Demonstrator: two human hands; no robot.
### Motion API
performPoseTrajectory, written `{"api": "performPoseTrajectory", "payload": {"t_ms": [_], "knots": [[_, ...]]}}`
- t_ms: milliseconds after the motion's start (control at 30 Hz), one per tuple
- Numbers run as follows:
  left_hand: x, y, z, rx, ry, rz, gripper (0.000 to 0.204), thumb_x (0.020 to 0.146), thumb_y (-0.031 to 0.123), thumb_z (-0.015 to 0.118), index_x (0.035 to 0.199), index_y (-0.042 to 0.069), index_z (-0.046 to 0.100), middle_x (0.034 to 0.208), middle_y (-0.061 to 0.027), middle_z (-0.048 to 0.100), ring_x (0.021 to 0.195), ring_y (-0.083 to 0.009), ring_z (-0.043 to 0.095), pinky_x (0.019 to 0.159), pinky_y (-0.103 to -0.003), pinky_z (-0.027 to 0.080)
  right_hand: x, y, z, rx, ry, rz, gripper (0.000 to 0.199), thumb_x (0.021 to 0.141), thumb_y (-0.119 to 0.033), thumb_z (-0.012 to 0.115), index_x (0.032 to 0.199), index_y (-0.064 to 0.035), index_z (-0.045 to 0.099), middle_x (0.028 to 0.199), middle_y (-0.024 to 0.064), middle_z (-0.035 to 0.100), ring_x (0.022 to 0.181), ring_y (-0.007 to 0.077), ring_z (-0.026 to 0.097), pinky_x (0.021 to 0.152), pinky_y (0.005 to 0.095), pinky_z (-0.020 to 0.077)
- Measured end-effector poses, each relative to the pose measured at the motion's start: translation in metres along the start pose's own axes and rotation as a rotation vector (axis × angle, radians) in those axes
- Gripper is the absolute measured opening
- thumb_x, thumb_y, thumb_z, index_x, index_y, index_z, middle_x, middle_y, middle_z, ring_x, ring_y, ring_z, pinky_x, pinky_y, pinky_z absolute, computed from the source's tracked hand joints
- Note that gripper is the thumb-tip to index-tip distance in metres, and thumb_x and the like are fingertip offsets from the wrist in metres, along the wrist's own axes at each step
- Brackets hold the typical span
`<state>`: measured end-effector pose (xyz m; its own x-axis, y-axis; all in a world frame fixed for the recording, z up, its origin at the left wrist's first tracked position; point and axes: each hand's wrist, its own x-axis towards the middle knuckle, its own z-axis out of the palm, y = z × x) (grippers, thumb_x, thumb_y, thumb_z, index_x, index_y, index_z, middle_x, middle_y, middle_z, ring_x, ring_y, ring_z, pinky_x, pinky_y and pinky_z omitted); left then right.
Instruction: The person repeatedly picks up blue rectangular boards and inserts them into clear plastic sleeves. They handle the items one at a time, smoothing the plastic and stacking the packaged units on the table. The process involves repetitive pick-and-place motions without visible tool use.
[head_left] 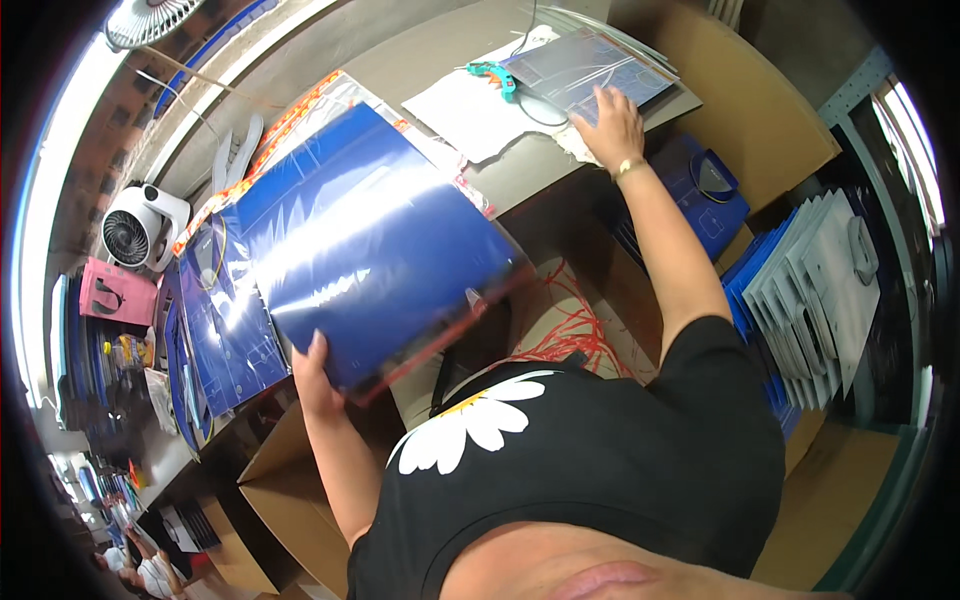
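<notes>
My left hand (318, 378) is closed on the near left edge of a large glossy blue panel (370, 240), thumb on top and the other fingers hidden beneath. The panel is tilted and reflects the light in a bright streak. Far to the right, my right hand (612, 130) reaches out with fingers apart over the edge of a grey-blue printed sheet (590, 75), which tops a stack. Just left of that sheet lies a teal glue gun (492, 78) on white crumpled paper (470, 120).
Blue folders (225, 340) lie on the bench at left, near a white fan (140, 228) and a pink bag (118, 292). Red string (575, 330) hangs below the bench. Grey-white bags (820, 290) stand at right, beside a cardboard box (740, 110). People are at the far lower left.
</notes>
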<state>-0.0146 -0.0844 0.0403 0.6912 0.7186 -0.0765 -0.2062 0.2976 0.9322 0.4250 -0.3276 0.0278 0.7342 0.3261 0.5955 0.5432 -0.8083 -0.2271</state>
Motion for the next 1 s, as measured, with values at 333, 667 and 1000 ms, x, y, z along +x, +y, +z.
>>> {"api": "performPoseTrajectory", "payload": {"t_ms": [333, 667, 1000], "knots": [[0.063, -0.029, 0.014, 1.202, 0.323, 0.555, 0.082, 0.077, 0.009, 0.067, 0.144, 0.003, 0.021, 0.147, -0.0266, 0.017, 0.135, -0.0368, 0.025, 0.11, -0.042, 0.02, -0.01, 0.025, 0.047, 0.04, -0.006, -0.265, 0.014, 0.077, -0.021, 0.056, 0.078, -0.0094, 0.064, 0.083, 0.0058, 0.063, 0.088, 0.0256, 0.058, 0.082, 0.038, 0.044], [0.064, -0.035, 0.018, 1.476, -0.28, 0.524, 0.047, 0.076, 0.028, 0.07, 0.119, 0.014, 0.062, 0.135, -0.0152, 0.045, 0.13, -0.0335, 0.035, 0.107, -0.043, 0.026, -0.089, -0.032, -0.045, 0.516, -0.263, -0.727, 0.012, 0.071, -0.009, 0.07, 0.083, -0.01, 0.068, 0.103, 0.0049, 0.064, 0.105, 0.0241, 0.056, 0.097, 0.0416, 0.0391], [0.075, -0.044, 0.027, 1.374, -0.153, 0.769, 0.013, 0.081, 0.012, 0.064, 0.09, 0.005, 0.069, 0.085, -0.0126, 0.059, 0.082, -0.0293, 0.057, 0.074, -0.038, 0.046, -0.175, -0.064, -0.007, 1.904, -0.8, 0.931, 0.053, 0.089, -0.049, 0.051, 0.121, -0.0065, 0.049, 0.11, 0.0147, 0.06, 0.097, 0.0277, 0.06, 0.085, 0.044, 0.0469]]}}
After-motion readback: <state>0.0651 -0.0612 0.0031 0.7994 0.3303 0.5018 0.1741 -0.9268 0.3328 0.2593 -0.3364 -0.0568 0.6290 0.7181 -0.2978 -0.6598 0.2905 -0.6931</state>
